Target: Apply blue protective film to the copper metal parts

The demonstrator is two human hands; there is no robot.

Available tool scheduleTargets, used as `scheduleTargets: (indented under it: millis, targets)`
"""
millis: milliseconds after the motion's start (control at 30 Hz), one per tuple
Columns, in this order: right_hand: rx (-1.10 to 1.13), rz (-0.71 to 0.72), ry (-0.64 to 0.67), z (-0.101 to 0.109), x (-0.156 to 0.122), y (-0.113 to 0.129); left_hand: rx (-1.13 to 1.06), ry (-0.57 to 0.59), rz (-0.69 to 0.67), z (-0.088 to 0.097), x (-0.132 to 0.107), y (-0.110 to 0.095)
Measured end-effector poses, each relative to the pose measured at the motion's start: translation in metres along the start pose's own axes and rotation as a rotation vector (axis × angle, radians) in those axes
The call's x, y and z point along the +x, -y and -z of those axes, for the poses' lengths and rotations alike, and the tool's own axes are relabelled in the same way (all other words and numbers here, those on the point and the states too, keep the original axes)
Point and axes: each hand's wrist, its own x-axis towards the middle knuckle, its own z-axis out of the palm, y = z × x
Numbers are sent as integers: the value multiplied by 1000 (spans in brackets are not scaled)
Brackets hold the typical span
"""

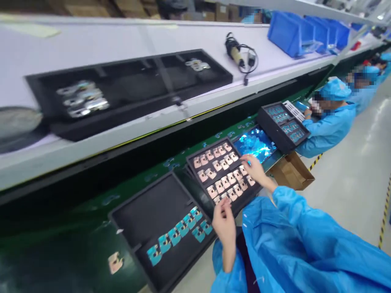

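My left hand (225, 221) is at the near edge of a black tray (195, 156) filled with several small copper-coloured parts (220, 167); its fingers are pinched on one small part at that edge. My right hand (254, 169) rests on the right side of the same tray, fingers curled over the parts, near a pile of shiny blue film pieces (255, 143). A second black tray (152, 207) to the left holds a row of blue-covered parts (180, 230). Both arms wear blue sleeves.
A green conveyor belt (91, 215) runs under the trays, with one loose part (115, 261) on it. On the white shelf above lie a long black tray (128, 87), a handheld tool with cable (240, 55) and blue bins (290, 32). A co-worker in blue (331, 118) works further right, beside a cardboard box (291, 171).
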Motion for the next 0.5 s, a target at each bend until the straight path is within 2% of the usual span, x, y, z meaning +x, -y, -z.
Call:
scheduleTargets:
  millis: [67, 133, 167, 233, 300, 367, 433, 500]
  targets:
    - [-22, -53, -117, 80, 41, -54, 36, 172, -109, -63, 8, -28]
    - [-41, -70, -186, 149, 93, -110, 92, 273, -254, -131, 34, -55]
    - [-68, -60, -196, 178, 124, -138, 122, 286, -322, -168, 57, -69]
    - [-189, -5, -157, 225, 193, -199, 189, 238, -410, -241, 118, -94]
    - [-280, 43, -117, 256, 260, -265, 236, 170, -427, -312, 194, -114]
    - [-318, 44, -112, 272, 308, -335, 259, 110, -371, -374, 269, -126]
    - [-334, 2, -107, 278, 334, -404, 288, 63, -310, -424, 333, -131]
    - [-320, -38, -70, 280, 343, -461, 336, 18, -285, -459, 381, -131]
